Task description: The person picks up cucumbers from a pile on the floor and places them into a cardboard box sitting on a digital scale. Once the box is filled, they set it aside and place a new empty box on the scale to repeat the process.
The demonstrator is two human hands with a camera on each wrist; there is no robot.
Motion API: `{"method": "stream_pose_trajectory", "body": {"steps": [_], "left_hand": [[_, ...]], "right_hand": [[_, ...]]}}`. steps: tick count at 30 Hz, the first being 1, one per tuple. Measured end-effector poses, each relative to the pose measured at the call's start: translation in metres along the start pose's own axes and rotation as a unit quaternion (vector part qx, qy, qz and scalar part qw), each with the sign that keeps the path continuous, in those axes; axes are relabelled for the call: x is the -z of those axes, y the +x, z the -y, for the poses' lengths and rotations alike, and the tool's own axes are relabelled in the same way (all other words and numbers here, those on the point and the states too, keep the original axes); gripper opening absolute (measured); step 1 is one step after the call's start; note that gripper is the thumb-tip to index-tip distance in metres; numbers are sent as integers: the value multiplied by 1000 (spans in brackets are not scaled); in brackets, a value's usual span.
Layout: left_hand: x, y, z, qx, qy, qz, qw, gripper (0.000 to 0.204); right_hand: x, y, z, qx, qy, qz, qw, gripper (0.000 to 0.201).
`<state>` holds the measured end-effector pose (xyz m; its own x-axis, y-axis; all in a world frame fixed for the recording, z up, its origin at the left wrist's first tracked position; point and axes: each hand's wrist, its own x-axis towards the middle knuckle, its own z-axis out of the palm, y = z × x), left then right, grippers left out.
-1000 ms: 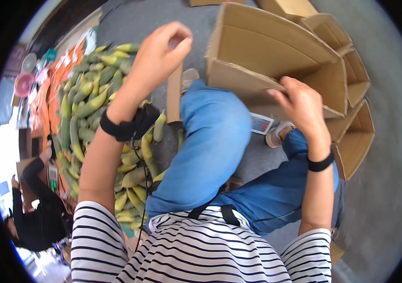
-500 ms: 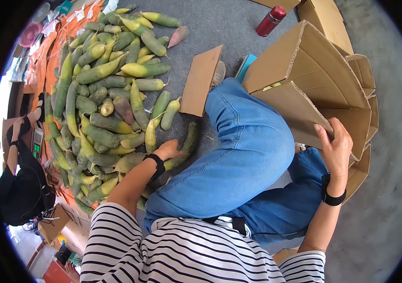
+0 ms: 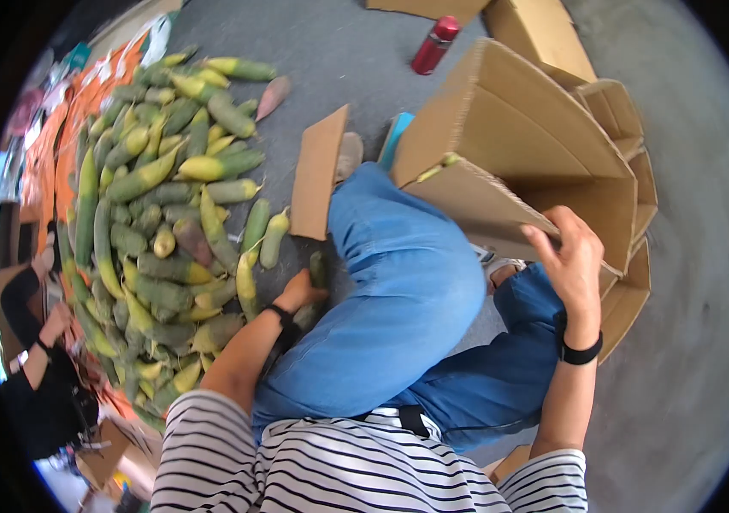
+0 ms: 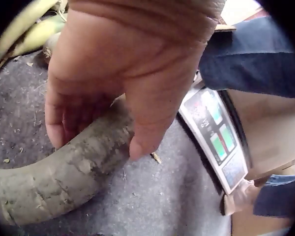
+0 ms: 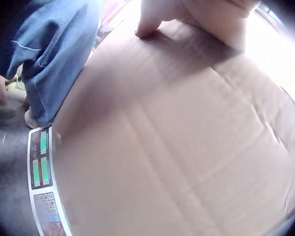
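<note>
My left hand [image 3: 301,292] is low beside my left knee, at the near edge of a pile of green radishes [image 3: 146,286]. In the left wrist view its thumb and fingers straddle one end of a thick, curved green radish [image 4: 64,179] on the grey floor, gripping it; its skin is dull and marked with soil. My right hand [image 3: 576,256] holds the top edge of a cardboard box's flap [image 3: 475,209], thumb on the outer face, fingers over the edge. A bit of yellow-green radish [image 3: 438,168] shows at the box's corner.
A digital scale [image 5: 44,182] with lit green displays sits under the box. A loose cardboard piece [image 3: 320,175] stands by my foot, and a red flask [image 3: 435,44] is further off. More open boxes [image 3: 629,205] stand to the right; another person [image 3: 48,385] is at far left.
My left hand has come down from above the pile to the curved radish on the floor and grips it. My right hand stays on the box flap, while the head view has shifted.
</note>
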<state>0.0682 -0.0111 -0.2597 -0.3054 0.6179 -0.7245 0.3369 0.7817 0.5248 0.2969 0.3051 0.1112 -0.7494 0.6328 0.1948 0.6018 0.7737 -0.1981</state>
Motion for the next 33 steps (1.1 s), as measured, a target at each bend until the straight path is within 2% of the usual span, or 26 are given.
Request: {"method": "stream_pose_trajectory", "body": {"steps": [3, 5, 7, 10, 11, 12, 13, 14, 15, 16, 18, 20, 21, 22, 23, 24, 25, 26, 27, 28, 30, 31, 33], "left_hand": [[32, -48, -22, -75, -65, -27, 995, 64], [51, -74, -20, -139, -90, -96, 982, 57], [75, -104, -29, -124, -286, -66, 948, 44], [132, -171, -86, -116, -316, -167, 927, 44], [154, -190, -103, -127, -301, -207, 922, 45], [178, -213, -122, -104, -252, -243, 931, 46], [196, -235, -146, -199, -302, -270, 892, 48], [216, -251, -158, -274, -287, -308, 865, 49], [232, -266, -182, -360, -318, -305, 822, 51], [246, -279, -207, -443, -346, -298, 772, 52], [249, -292, -255, -591, -421, -261, 637, 56], [257, -283, -296, -634, -369, -263, 626, 58], [243, -274, -330, -619, -325, -351, 623, 58], [235, -270, -361, -615, -264, -333, 664, 50], [220, -266, -386, -579, -201, -363, 702, 42], [207, -262, -406, -518, -181, -350, 759, 38], [197, -240, -425, -594, -148, -294, 735, 40], [187, -229, -442, -575, -97, -249, 773, 38], [176, -213, -452, -556, -74, -190, 806, 34], [165, -198, -453, -563, -75, -177, 804, 34], [151, -171, -454, -533, 138, -240, 800, 29], [149, -171, -453, -540, 138, -232, 797, 29], [146, -187, -433, -541, 155, -150, 813, 26]], "right_hand": [[0, -2, -3, 6, -9, -1, 1000, 33], [0, -3, -3, -1, -4, -10, 1000, 33], [1, -4, -4, -4, -6, -1, 1000, 35], [2, -7, -7, 12, 31, -3, 999, 32], [1, -8, -9, 23, 35, -14, 999, 34], [1, -9, -10, 15, 33, -22, 999, 34], [1, -10, -11, 18, 26, -14, 999, 35], [0, -10, -11, 22, 20, -5, 1000, 36], [0, -12, -12, 23, 20, -3, 1000, 36], [-2, -13, -13, 19, 20, -10, 1000, 36], [-7, -15, -16, 37, 29, -46, 998, 36], [-7, -17, -16, 32, 22, -54, 998, 37], [-7, -18, -16, 38, 15, -55, 998, 37], [-6, -18, -16, 43, 8, -53, 998, 38], [-6, -19, -15, 32, 11, -42, 999, 37], [-6, -19, -15, 24, 7, -44, 999, 37], [-8, -19, -15, 27, 15, -47, 998, 36], [-8, -19, -16, 26, 22, -49, 998, 34], [-6, -19, -15, 23, 21, -39, 999, 33], [-5, -20, -16, 29, 29, -42, 998, 32], [-12, -20, -20, 38, 31, -54, 997, 31], [-12, -20, -21, 38, 39, -56, 997, 32], [-16, -20, -22, 49, 55, -66, 995, 32]]}}
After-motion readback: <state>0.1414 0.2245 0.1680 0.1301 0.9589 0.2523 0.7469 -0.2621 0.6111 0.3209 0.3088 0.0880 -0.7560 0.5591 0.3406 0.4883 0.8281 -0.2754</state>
